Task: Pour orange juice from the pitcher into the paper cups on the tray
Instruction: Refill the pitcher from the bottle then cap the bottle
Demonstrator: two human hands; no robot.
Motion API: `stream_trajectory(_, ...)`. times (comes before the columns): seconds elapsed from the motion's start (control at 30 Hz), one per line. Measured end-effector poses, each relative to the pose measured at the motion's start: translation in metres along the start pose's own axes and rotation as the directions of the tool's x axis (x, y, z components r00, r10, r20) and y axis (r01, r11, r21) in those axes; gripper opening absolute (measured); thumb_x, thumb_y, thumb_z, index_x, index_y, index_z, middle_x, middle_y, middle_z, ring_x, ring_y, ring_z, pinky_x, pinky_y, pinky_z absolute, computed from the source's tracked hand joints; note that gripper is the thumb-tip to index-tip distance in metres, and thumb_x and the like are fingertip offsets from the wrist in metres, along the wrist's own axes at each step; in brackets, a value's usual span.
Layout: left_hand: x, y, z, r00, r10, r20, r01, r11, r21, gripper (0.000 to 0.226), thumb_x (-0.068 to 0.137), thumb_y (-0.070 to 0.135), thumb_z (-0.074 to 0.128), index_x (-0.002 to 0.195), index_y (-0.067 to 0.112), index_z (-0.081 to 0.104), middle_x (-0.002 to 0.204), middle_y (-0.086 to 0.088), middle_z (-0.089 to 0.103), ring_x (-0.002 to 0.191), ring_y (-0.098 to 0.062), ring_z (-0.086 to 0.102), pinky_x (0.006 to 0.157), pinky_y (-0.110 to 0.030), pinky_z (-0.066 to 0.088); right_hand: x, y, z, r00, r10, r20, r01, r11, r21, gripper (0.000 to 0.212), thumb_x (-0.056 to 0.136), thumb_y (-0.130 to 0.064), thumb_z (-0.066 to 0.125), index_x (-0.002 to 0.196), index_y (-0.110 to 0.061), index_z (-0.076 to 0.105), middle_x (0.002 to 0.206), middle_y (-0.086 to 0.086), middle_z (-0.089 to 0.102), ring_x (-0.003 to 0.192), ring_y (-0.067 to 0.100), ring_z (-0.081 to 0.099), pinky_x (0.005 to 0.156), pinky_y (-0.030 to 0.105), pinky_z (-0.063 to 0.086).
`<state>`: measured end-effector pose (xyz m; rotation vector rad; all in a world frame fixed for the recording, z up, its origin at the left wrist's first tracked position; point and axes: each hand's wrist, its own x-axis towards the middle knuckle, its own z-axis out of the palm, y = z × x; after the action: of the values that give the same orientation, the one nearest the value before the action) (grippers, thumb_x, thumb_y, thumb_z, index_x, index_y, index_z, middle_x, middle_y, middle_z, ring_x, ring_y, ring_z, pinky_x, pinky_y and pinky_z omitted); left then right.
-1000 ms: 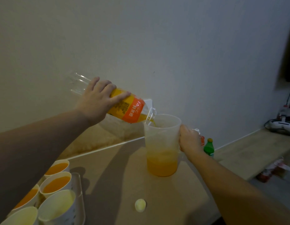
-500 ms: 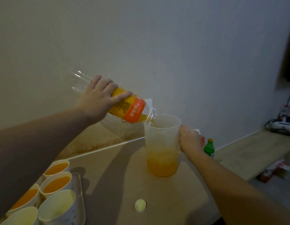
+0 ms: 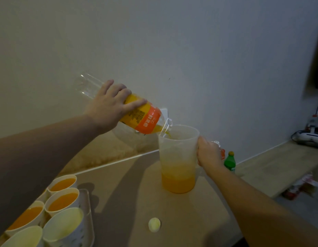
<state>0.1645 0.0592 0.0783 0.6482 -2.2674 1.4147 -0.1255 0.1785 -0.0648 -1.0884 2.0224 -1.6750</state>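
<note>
Pitcher [image 3: 177, 168] translucent, upright, orange juice [image 3: 177, 182] filling bottom third.

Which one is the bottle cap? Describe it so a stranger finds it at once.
Start at the tan table, between the tray of paper cups and the pitcher. The cap lies alone near the front edge: small, round, pale yellow, unlike the tall cups.

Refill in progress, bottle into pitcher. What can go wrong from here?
1. The bottle mouth sits at the pitcher rim's edge, so a surge may spill onto the table.
2. The left hand grips far from the neck, giving weak tilt control.
3. The loose cap could get knocked off.
</note>
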Motion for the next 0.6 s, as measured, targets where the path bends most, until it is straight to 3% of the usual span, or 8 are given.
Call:
stream_trajectory(0.2,0.001,0.0,0.0,1.0,0.011,-0.017,-0.011,1.0,0.002,0.111,0.064,0.01,0.09,0.153,0.034,0.03,0.131,-0.023,0.052,0.127,-0.045,0.044,0.112,-0.064,0.027,-0.004,-0.002,-0.001,1.0,-0.004,-0.003,0.004,1.0,0.028,0.038,0.099,-0.027,0.038,0.067,-0.011,0.05,0.067,0.01,0.045,0.064,0.023,0.045,0.061,0.036,0.036)
stream_trajectory(0.37,0.004,0.0,-0.006,1.0,0.017,0.013,-0.017,1.0,-0.001,0.112,0.065,0.015,0.092,0.154,0.034,0.027,0.134,-0.023,0.051,0.13,-0.046,0.043,0.114,-0.064,0.025,0.002,0.002,-0.003,0.996,-0.041,0.085,0.056,0.981,-0.185,0.027,0.103,-0.022,0.034,0.092,-0.008,0.054,0.069,0.001,0.046,0.069,0.022,0.047,0.053,0.022,0.033)
stream_trajectory(0.47,0.006,0.0,-0.008,0.999,0.023,0.022,-0.023,1.0,-0.001,0.112,0.066,0.016,0.092,0.154,0.035,0.026,0.134,-0.023,0.051,0.13,-0.046,0.042,0.115,-0.064,0.024,-0.001,0.0,-0.003,0.996,-0.067,0.066,0.076,0.987,-0.141,0.033,0.102,-0.022,0.035,0.076,-0.012,0.05,0.064,0.003,0.042,0.057,0.016,0.04,0.049,0.027,0.03)
stream_trajectory(0.6,0.008,-0.001,-0.009,1.0,0.028,0.013,-0.028,1.0,-0.013,0.108,0.066,0.012,0.091,0.153,0.034,0.031,0.134,-0.024,0.053,0.13,-0.047,0.043,0.114,-0.065,0.024,-0.008,-0.005,-0.003,1.0,0.001,0.013,-0.002,0.998,0.065,0.04,0.1,-0.029,0.039,0.066,-0.012,0.049,0.065,0.009,0.042,0.061,0.021,0.043,0.059,0.034,0.033)
